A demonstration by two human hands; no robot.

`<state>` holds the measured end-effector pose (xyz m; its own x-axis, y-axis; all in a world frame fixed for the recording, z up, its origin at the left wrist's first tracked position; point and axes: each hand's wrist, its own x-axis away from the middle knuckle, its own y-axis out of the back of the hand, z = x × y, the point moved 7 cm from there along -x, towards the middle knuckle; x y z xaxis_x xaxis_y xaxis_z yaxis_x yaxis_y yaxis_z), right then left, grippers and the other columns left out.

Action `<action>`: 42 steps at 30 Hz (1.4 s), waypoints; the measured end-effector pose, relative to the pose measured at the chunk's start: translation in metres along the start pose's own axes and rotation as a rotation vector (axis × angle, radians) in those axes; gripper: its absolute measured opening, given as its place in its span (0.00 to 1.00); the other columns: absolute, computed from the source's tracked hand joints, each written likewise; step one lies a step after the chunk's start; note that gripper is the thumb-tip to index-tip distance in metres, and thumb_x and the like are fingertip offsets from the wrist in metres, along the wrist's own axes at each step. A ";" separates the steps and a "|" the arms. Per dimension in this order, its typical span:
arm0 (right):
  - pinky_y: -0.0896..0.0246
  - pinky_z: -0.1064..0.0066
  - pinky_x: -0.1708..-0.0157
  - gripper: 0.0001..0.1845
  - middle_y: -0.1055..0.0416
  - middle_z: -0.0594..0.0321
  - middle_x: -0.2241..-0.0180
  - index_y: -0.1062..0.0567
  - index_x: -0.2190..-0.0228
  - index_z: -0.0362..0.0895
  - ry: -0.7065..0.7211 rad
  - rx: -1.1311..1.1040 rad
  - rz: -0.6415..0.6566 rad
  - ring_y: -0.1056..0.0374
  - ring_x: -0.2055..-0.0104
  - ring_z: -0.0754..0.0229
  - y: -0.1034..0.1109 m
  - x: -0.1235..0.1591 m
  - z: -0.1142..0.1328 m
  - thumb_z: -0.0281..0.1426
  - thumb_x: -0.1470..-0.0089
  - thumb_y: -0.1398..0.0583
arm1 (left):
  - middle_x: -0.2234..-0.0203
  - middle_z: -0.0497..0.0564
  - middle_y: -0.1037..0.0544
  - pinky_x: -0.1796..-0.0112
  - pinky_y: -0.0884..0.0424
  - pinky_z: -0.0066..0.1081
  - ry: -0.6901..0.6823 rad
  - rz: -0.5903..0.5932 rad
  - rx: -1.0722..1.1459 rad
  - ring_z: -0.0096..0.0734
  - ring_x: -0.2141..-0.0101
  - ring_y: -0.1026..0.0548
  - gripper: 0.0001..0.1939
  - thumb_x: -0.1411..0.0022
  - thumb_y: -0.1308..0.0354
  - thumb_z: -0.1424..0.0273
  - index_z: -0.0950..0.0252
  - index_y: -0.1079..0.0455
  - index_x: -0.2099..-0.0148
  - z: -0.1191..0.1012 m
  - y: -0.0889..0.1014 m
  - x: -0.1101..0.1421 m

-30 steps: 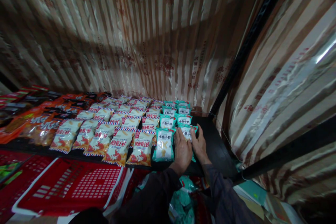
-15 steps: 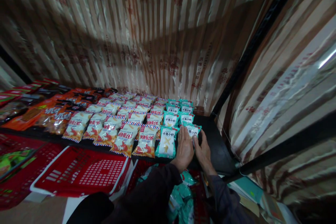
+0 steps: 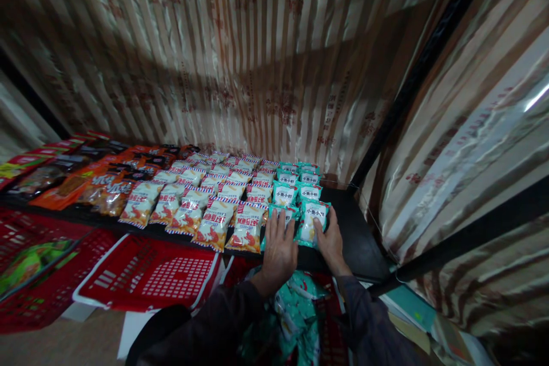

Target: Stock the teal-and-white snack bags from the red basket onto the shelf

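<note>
My left hand lies with fingers stretched over the front of a teal-and-white snack bag, covering most of it. Beside it, my right hand grips the right edge of another teal snack bag, thumb on its front and fingers along its side. Both bags sit at the front of two teal columns on a black shelf. Immediately left of my left hand stands a white-and-orange snack bag with a striped top edge.
Orange snack packs fill the shelf farther left. Below its front edge hang a red basket and more teal bags. A black post rises at the right, with a striped curtain behind.
My left hand has moved left from the right-hand teal bag onto the neighbouring one. My right hand stays at the right-hand bag, whose front now shows more fully.
</note>
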<state>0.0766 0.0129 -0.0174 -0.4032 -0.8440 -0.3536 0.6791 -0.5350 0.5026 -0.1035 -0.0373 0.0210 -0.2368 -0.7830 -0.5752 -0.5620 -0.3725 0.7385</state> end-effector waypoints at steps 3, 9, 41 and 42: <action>0.42 0.52 0.48 0.45 0.35 0.42 0.45 0.45 0.38 0.37 0.001 -0.025 -0.009 0.36 0.45 0.42 -0.003 0.002 0.002 0.55 0.47 0.51 | 0.34 0.66 0.49 0.40 0.49 0.58 0.025 0.014 -0.072 0.56 0.33 0.61 0.28 0.39 0.48 0.69 0.71 0.41 0.37 0.009 -0.004 0.006; 0.48 0.51 0.42 0.47 0.40 0.41 0.40 0.44 0.39 0.36 0.044 -0.015 -0.032 0.42 0.39 0.42 -0.001 0.004 0.002 0.55 0.49 0.47 | 0.33 0.67 0.51 0.44 0.41 0.55 0.097 0.022 -0.135 0.58 0.34 0.55 0.32 0.40 0.46 0.65 0.67 0.44 0.35 0.010 -0.016 0.004; 0.50 0.44 0.40 0.33 0.59 0.48 0.32 0.45 0.38 0.46 0.390 0.158 0.049 0.56 0.32 0.43 -0.019 0.012 0.016 0.47 0.39 0.50 | 0.33 0.68 0.53 0.39 0.47 0.54 0.125 -0.149 -0.083 0.49 0.33 0.62 0.30 0.35 0.56 0.72 0.71 0.54 0.32 0.034 -0.032 -0.012; 0.50 0.44 0.40 0.33 0.61 0.48 0.32 0.45 0.37 0.45 0.382 0.157 0.046 0.57 0.32 0.42 -0.020 0.013 0.015 0.47 0.39 0.51 | 0.33 0.68 0.53 0.39 0.48 0.53 0.129 -0.152 -0.080 0.49 0.33 0.62 0.30 0.34 0.56 0.72 0.71 0.55 0.32 0.034 -0.032 -0.012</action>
<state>0.0488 0.0121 -0.0197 -0.0982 -0.8084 -0.5804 0.5773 -0.5214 0.6284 -0.1095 0.0009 -0.0079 -0.0477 -0.7699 -0.6364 -0.5177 -0.5258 0.6749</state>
